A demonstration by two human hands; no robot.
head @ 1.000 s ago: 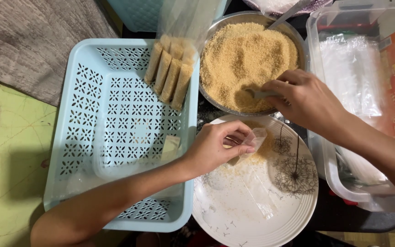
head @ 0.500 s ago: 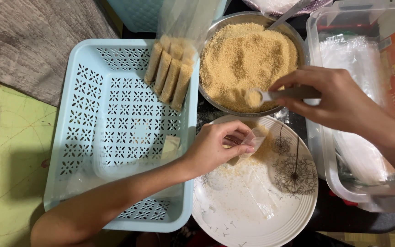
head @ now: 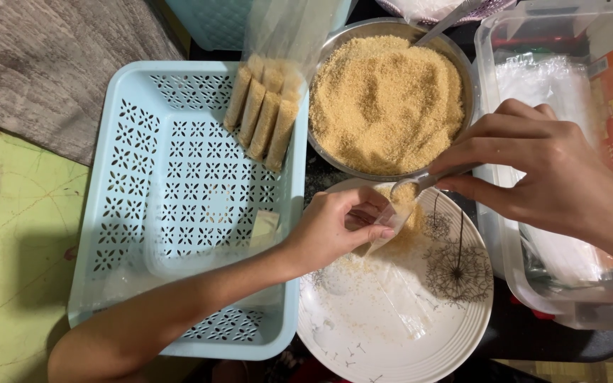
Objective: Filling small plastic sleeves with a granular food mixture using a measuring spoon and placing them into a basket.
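Observation:
My left hand (head: 340, 228) pinches the mouth of a small clear plastic bag (head: 395, 273) that lies on a white plate (head: 363, 333) with a dandelion print. My right hand (head: 544, 170) holds a metal spoon (head: 427, 179), tipped over the bag's mouth, with golden-brown crumbs spilling from it. Behind the plate stands a metal bowl (head: 328, 53) full of the same brown crumbs (head: 384, 103).
A light blue perforated basket (head: 179, 198) on the left holds several filled tube-shaped packets (head: 260, 117) at its far right corner and some clear plastic. A clear plastic container (head: 569, 269) with plastic wrappers stands on the right. A grey mat and green surface lie at far left.
My right hand lifted the spoon out of the crumb bowl and brought it toward me, over the bag. My left hand stayed on the bag's mouth.

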